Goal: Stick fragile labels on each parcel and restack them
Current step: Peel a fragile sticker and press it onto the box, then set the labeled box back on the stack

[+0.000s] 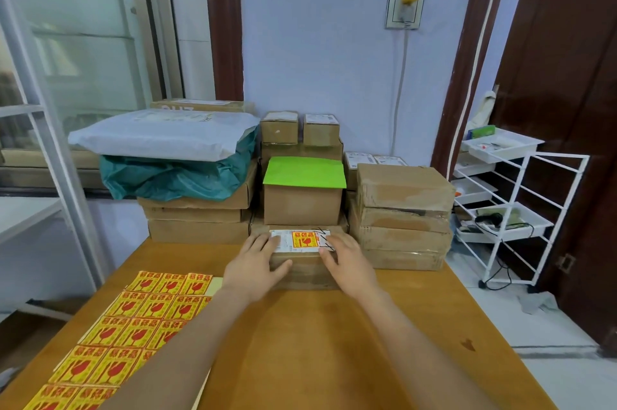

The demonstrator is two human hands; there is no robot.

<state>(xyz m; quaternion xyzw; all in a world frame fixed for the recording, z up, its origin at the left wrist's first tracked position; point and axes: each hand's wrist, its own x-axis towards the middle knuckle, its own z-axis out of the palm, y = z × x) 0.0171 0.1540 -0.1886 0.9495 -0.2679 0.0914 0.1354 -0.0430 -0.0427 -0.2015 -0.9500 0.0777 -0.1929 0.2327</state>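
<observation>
A flat brown parcel [305, 271] lies on the wooden table [317, 343] in front of the stacks. On its white shipping slip sits a yellow and red fragile label [303, 239]. My left hand [255, 264] holds the parcel's left end, thumb curled along its front side. My right hand [347, 264] holds the right end, fingers over the top edge. A sheet of yellow fragile labels [123, 326] lies at the table's left, partly under my left forearm.
Behind the parcel stand stacks of cardboard boxes: one with a green sheet [304, 172] in the middle, a taped stack [402, 216] at right, and boxes under white and teal bags [167, 156] at left. A white wire trolley [507, 209] stands right of the table.
</observation>
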